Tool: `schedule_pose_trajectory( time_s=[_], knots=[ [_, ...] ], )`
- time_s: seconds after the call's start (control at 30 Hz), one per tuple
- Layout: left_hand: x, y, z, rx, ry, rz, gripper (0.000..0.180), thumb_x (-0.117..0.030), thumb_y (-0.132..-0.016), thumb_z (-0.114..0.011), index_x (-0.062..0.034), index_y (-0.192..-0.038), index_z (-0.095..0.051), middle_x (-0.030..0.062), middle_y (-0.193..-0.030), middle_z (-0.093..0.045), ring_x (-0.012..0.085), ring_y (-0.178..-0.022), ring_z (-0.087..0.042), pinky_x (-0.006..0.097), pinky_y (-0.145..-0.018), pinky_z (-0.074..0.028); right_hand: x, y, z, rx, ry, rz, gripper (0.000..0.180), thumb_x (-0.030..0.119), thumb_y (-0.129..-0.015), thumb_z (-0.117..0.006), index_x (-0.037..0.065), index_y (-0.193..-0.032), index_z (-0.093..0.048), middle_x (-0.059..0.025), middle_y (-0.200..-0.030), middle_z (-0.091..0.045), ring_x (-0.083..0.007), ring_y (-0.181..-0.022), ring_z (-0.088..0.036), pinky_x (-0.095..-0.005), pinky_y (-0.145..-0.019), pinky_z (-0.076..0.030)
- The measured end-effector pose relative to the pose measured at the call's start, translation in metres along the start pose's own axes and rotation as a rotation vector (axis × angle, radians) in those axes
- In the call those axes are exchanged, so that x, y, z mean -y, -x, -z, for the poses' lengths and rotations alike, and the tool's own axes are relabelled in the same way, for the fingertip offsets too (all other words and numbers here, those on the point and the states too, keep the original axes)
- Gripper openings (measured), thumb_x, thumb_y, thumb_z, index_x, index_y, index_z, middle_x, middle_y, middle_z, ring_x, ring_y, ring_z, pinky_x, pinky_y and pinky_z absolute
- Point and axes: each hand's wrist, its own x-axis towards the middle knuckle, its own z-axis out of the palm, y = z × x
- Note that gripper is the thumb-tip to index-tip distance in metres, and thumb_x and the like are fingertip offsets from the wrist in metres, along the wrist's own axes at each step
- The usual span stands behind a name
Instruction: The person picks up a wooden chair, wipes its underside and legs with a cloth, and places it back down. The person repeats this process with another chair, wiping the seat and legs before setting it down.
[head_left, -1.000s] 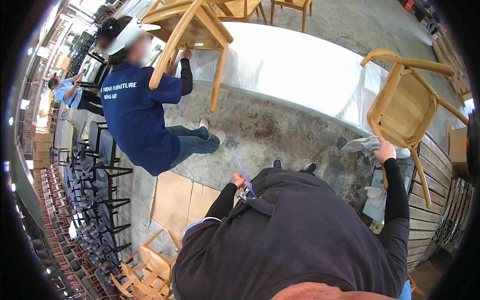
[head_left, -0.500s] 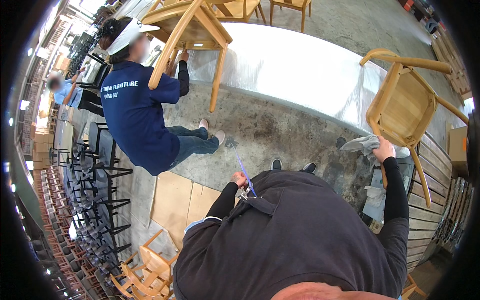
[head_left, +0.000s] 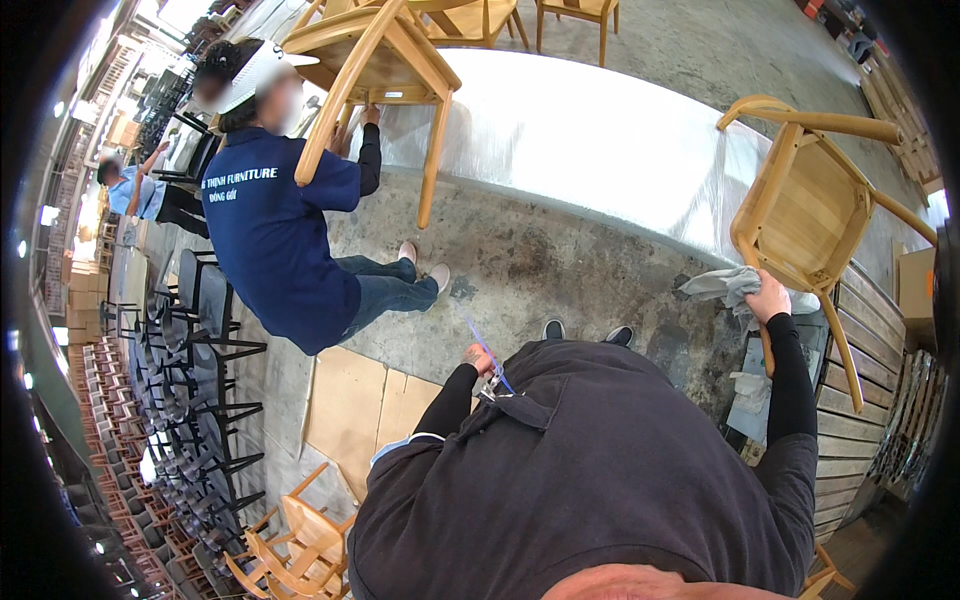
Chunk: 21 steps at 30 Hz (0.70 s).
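Note:
My right hand (head_left: pixel 768 298) grips a crumpled grey cloth (head_left: pixel 722 284) against the lower edge of a light wooden chair (head_left: pixel 815 205). That chair is tipped, with its seat frame facing me, at the right end of a long white wrapped surface (head_left: pixel 600 135). Beside my waist, my left hand (head_left: pixel 478 358) is curled closed; what it holds, if anything, is hidden. A thin purple strip (head_left: pixel 484 345) runs past its fingers to a metal clip (head_left: pixel 490 386) on my dark clothing.
On the left a co-worker (head_left: pixel 275 220) in a navy shirt holds a raised wooden chair (head_left: pixel 380 65). Another person (head_left: pixel 140 190) stands farther off. Dark stacked chairs (head_left: pixel 205 380), flat cardboard (head_left: pixel 345 405) and a wooden chair (head_left: pixel 305 540) lie left; slatted wood (head_left: pixel 855 400) is at right.
The upper end of the purple strip has swung slightly lower and left. The distant person has raised an arm. My right hand, the cloth and the chair have hardly moved.

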Motion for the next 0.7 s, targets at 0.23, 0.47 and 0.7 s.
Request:
schedule_pose_trajectory(
  time_s=[0.23,0.47,0.7],
  knots=[
    [0.001,-0.002,0.0,-0.006,-0.003,-0.102,0.02,-0.021,-0.086,-0.059,-0.0028,-0.08,-0.063,0.0098,-0.063,-0.067,0.022,-0.054,-0.069,0.034,-0.042,-0.05,0.001,0.0,0.003,0.016,-0.004,-0.043,0.048,0.024,-0.07,-0.07,0.009,-0.115,-0.06,-0.0224,-0.101,-0.068,-0.0392,-0.099,-0.064,-0.0468,-0.086,-0.051],
    [-0.001,0.0,0.0,-0.003,0.0,0.03,0.019,-0.019,-0.084,-0.059,-0.0022,-0.079,-0.065,0.0092,-0.06,-0.066,0.0208,-0.053,-0.068,0.033,-0.042,-0.05,0.002,0.0,0.003,-0.004,-0.028,-0.002,0.048,0.025,-0.071,-0.07,0.01,-0.116,-0.061,-0.0225,-0.102,-0.068,-0.039,-0.1,-0.064,-0.0469,-0.086,-0.051],
    [-0.009,0.006,0.004,-0.029,-0.068,-0.05,0.02,-0.015,-0.085,-0.054,0.0007,-0.091,-0.064,0.0128,-0.069,-0.07,0.0221,-0.056,-0.069,0.033,-0.045,-0.051,-0.001,-0.001,0.001,0.006,-0.035,-0.005,0.049,0.024,-0.071,-0.069,0.011,-0.117,-0.061,-0.0229,-0.103,-0.067,-0.0396,-0.1,-0.063,-0.0471,-0.086,-0.051]
  ],
)
